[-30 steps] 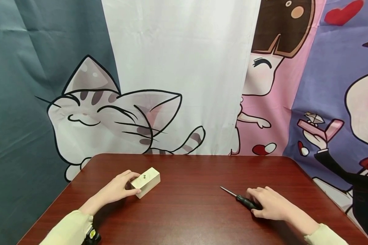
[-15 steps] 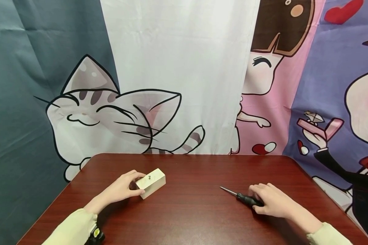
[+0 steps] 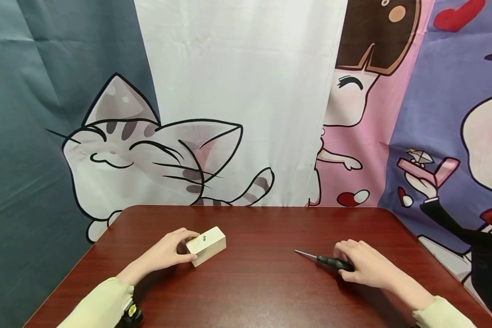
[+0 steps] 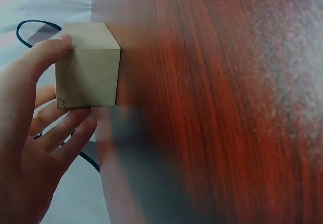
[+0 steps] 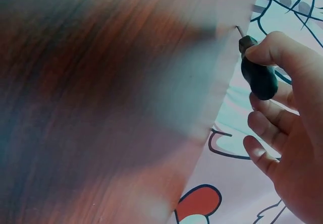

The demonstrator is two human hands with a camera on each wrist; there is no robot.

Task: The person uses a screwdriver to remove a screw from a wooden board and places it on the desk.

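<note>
The left hand (image 3: pixel 170 250) is gripping the near end of the block (image 3: pixel 208 245), which is resting on the table (image 3: pixel 262 228) at left. A screw (image 3: pixel 204 237) is sitting in its top. The right hand (image 3: pixel 362 266) is closing around the screwdriver (image 3: pixel 330 261) handle. Driving is not yet begun; tip and block are well apart.

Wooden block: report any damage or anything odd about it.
The wooden block has a small hairline crack at the lower corner of its end face, near the left hand's fingers. It sits skewed to the table edge. A small dark fitting shows on its top; otherwise nothing stands out.
</note>
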